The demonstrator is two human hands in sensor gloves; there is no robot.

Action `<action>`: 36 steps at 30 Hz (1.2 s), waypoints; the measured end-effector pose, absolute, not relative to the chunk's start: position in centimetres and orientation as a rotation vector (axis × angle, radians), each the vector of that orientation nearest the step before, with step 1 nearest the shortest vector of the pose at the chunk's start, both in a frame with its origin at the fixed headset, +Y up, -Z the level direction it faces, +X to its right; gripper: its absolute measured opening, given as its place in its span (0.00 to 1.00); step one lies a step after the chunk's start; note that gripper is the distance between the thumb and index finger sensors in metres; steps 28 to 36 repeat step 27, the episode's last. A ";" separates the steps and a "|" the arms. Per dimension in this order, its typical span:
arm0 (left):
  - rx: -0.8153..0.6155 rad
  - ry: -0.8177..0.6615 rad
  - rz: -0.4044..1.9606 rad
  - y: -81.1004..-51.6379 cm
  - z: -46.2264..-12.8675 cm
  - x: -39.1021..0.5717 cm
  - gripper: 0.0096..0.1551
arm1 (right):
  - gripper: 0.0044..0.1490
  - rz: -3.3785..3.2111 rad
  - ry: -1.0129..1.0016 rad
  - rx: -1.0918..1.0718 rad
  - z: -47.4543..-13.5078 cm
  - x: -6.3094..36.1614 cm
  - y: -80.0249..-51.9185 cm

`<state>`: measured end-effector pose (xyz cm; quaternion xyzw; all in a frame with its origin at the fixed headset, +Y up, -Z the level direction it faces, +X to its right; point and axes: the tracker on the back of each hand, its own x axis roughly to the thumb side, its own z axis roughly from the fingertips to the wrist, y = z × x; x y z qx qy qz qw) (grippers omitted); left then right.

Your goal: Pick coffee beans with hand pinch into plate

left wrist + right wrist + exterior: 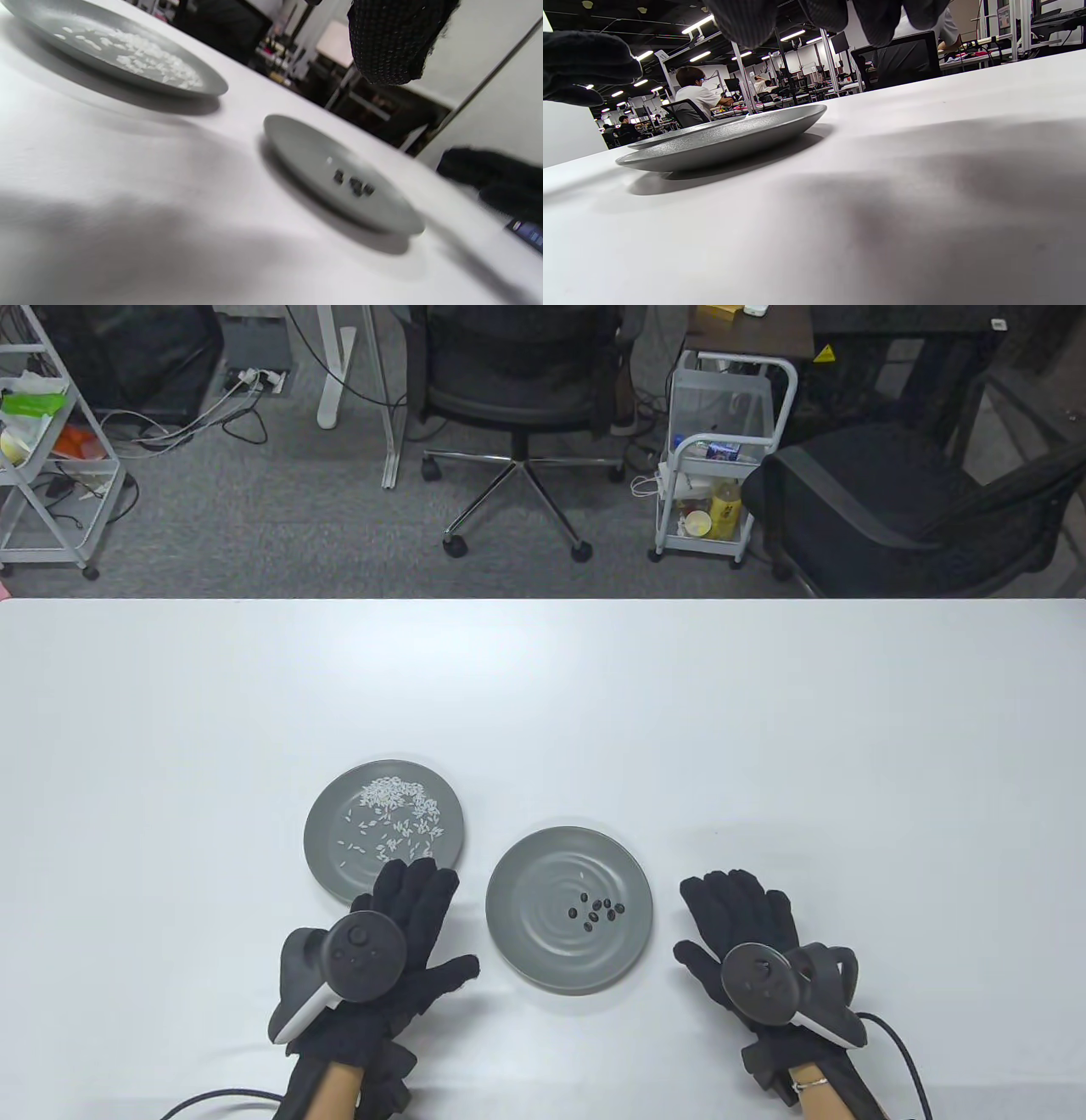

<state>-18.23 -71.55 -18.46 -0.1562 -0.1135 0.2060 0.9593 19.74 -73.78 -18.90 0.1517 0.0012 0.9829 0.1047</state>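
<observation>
Several dark coffee beans (598, 912) lie in a grey plate (534, 937) near the table's front middle. They also show in the left wrist view (354, 185) on that plate (297, 144). My left hand (405, 929) lies flat and open on the table left of the plate, fingers reaching the near rim of a second grey plate (327, 823). My right hand (738, 920) lies flat and open right of the bean plate, holding nothing. In the right wrist view the bean plate (734, 135) shows edge-on and its beans are hidden.
The second grey plate holds scattered white rice grains (394, 810), also seen in the left wrist view (140, 57). One white grain (580, 875) lies in the bean plate. The white table (764, 712) stretches beyond. Office chairs and carts stand past its far edge.
</observation>
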 end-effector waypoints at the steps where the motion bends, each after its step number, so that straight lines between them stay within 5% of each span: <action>1: -0.334 -0.232 0.387 -71.6 -18.5 -18.0 0.55 | 0.43 2.896 0.009 0.447 -18.9 19.8 -73.8; 10: -0.441 -0.258 0.366 -72.8 -18.8 -17.3 0.56 | 0.45 2.892 0.049 0.458 -18.9 19.9 -73.9; 36: -0.421 -0.290 0.402 -72.9 -18.9 -17.1 0.54 | 0.44 2.945 0.098 0.422 -18.8 19.8 -74.3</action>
